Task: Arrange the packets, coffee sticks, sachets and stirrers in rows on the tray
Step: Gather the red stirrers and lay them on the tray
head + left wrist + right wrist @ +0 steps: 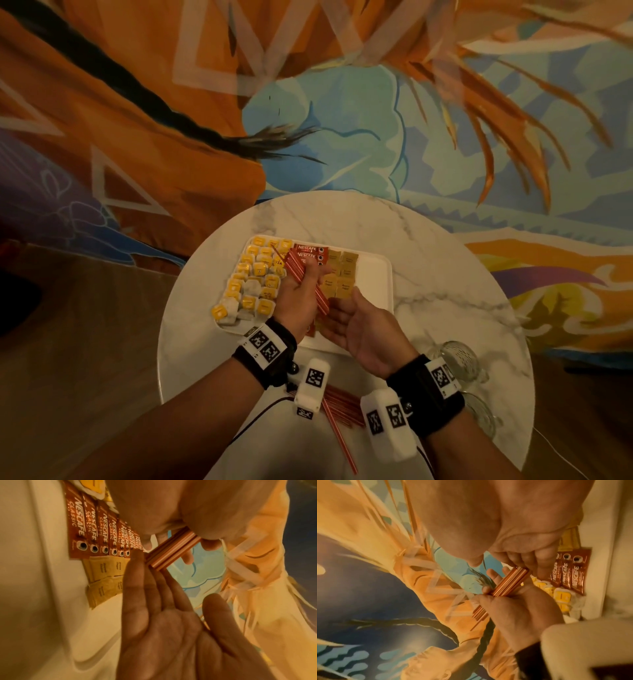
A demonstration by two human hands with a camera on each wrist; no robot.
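My left hand [310,274] grips a bundle of red stirrers [296,265] slanted above the white tray [373,284]. My right hand [339,308] is open, palm up, and its straight fingers [147,588] touch the lower end of the stirrer bundle [171,550]. On the tray, yellow packets [257,277] fill the left side. Red Nescafe coffee sticks [310,251] lie in a row beside them, with brown sugar sachets [344,274] to their right. The hands hide part of these rows.
The tray sits on a round marble table [428,274]. More red stirrers [342,407] lie loose near the table's front edge, between my wrists. Glass mugs [459,356] stand at the front right. The tray's right part is bare.
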